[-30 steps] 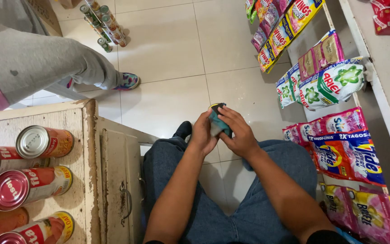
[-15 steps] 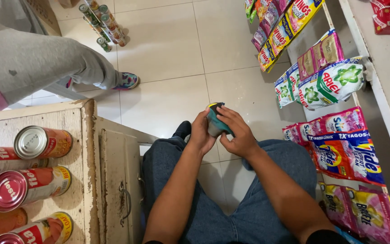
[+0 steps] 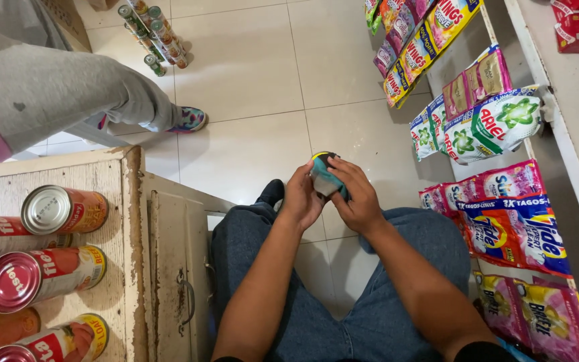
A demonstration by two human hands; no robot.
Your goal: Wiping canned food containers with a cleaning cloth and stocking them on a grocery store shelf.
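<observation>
I sit in blue jeans with both hands raised over my knees. A small teal can [image 3: 323,175] with a dark top is held between my left hand [image 3: 301,199] and my right hand [image 3: 355,194]. Left-hand fingers wrap the can's left side. Fingers of the right hand cover its right side and top. Most of the can is hidden by the fingers.
A worn wooden cabinet [image 3: 129,221] at my left carries several red cans [image 3: 61,209] lying on their sides. Hanging detergent sachets [image 3: 497,221] line the white shelf [image 3: 557,127] on the right. Another person's grey-trousered leg [image 3: 82,94] and shoe [image 3: 189,121] stand upper left, near bottles [image 3: 152,33] on the tiled floor.
The can has turned slightly in my hands and my fingers have shifted over its top. Everything else has stayed put.
</observation>
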